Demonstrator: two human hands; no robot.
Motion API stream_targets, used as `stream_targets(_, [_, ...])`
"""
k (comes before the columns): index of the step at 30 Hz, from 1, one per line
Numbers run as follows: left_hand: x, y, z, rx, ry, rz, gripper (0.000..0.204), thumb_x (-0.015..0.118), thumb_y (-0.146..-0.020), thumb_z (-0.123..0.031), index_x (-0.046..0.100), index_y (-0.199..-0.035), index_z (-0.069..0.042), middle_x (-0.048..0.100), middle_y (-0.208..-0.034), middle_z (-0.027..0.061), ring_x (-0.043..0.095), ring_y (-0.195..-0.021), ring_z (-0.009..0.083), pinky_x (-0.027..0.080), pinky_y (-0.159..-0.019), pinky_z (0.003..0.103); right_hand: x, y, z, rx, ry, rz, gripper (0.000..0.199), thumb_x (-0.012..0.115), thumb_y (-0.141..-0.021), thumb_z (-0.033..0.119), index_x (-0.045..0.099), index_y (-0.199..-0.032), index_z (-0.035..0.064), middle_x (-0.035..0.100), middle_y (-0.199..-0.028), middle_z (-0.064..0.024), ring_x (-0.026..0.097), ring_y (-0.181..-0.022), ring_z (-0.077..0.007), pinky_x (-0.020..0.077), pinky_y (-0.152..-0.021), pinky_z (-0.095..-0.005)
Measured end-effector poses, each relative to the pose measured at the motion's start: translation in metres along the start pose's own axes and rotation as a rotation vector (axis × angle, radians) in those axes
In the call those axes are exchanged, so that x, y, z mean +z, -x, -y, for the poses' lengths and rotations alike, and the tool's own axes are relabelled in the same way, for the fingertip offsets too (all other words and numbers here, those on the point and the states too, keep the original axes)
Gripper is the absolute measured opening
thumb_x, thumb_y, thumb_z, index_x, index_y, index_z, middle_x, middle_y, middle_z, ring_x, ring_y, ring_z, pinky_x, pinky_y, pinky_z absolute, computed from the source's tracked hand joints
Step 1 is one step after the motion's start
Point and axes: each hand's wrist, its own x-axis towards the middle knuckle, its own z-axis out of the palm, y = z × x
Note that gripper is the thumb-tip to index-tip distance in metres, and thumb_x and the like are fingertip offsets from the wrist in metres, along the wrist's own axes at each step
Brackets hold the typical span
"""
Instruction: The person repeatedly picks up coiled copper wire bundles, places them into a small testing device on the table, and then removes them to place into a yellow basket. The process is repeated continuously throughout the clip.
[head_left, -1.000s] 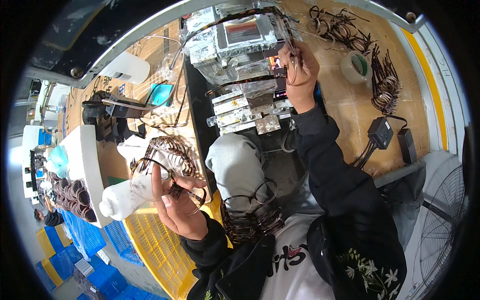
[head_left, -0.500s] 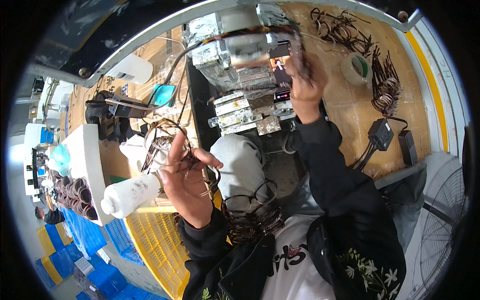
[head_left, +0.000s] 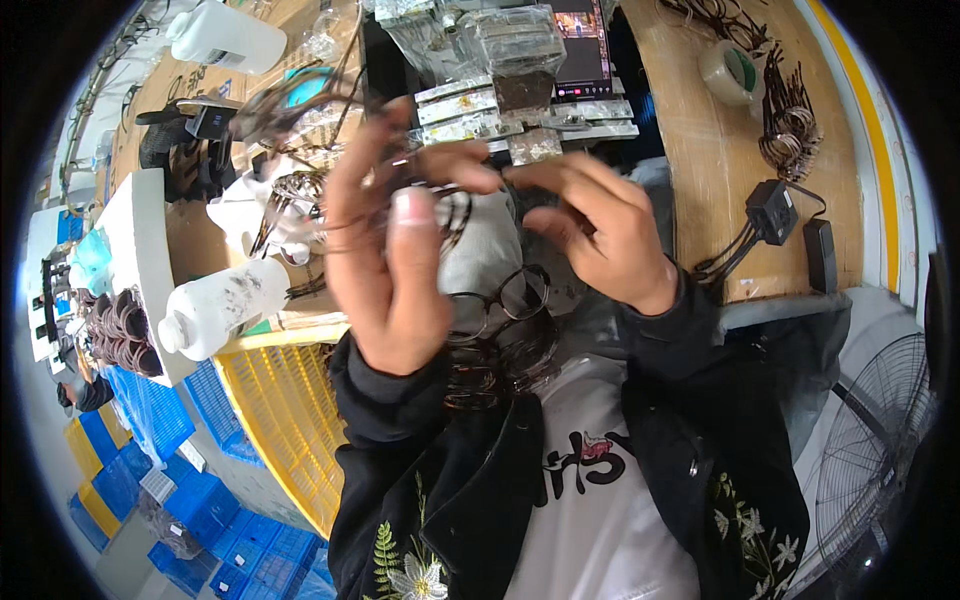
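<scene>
My left hand is raised, partly smeared by motion, its fingers bent around a dark eyeglass frame. Only part of that frame shows beside the thumb. Close by on the right, my right hand has bent, separated fingers, with nothing visible in them. Its index fingertip comes near the left hand's fingers. Below the hands, a stack of dark eyeglass frames rests on my lap. Ahead stands a dusty metal machine with flat bars at its front. More dark frames lie on the bench beyond my left hand, partly hidden and blurred.
A phone with a lit screen stands by the machine. Right are a tape roll, bundled dark frames, a power adapter and a fan. Left are white bottles, one lying, and a yellow crate.
My right hand has come down from the machine toward my left hand, and the blurred item it held no longer shows there. My left hand has risen slightly; the whole view has shifted.
</scene>
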Motion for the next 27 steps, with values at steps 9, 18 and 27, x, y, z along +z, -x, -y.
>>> stream_targets(9, [-0.044, 0.039, -0.011, -0.188, -0.064, -0.319, 0.046, 0.038, -0.097, -0.021, 0.029, -0.134, 0.005, 0.056, -0.083, 0.0153, 0.058, -0.075, 0.0243, 0.051, -0.072, 0.040, 0.010, 0.031, -0.008, -0.069, 0.003, 0.234, 0.007, 0.066, -0.076, 0.008, 0.063, -0.082, 0.0044, 0.058, -0.072, -0.0060, 0.053, -0.065, -0.0232, 0.0399, -0.062, -0.0312])
stream_targets(18, [-0.051, 0.058, -0.004, -0.214, -0.133, -0.429, 0.045, 0.041, -0.094, -0.013, 0.029, -0.134, 0.006, 0.052, -0.079, 0.0117, 0.056, -0.072, 0.0230, 0.048, -0.073, 0.037, -0.029, -0.070, -0.058, -0.066, -0.585, -0.628, 0.016, 0.047, -0.095, 0.013, 0.056, -0.092, -0.0006, 0.055, -0.075, -0.0006, 0.046, -0.062, -0.0068, 0.0377, -0.057, -0.0209])
stream_targets(27, [-0.041, 0.053, -0.002, -0.207, -0.056, -0.403, 0.044, 0.039, -0.097, -0.019, 0.029, -0.136, 0.000, 0.054, -0.082, 0.0136, 0.055, -0.072, 0.0236, 0.050, -0.070, 0.040, -0.002, -0.100, -0.100, 0.000, -0.580, -0.566, 0.017, 0.049, -0.096, 0.013, 0.057, -0.095, -0.0022, 0.058, -0.081, -0.0006, 0.050, -0.070, -0.0059, 0.0433, -0.066, -0.0221])
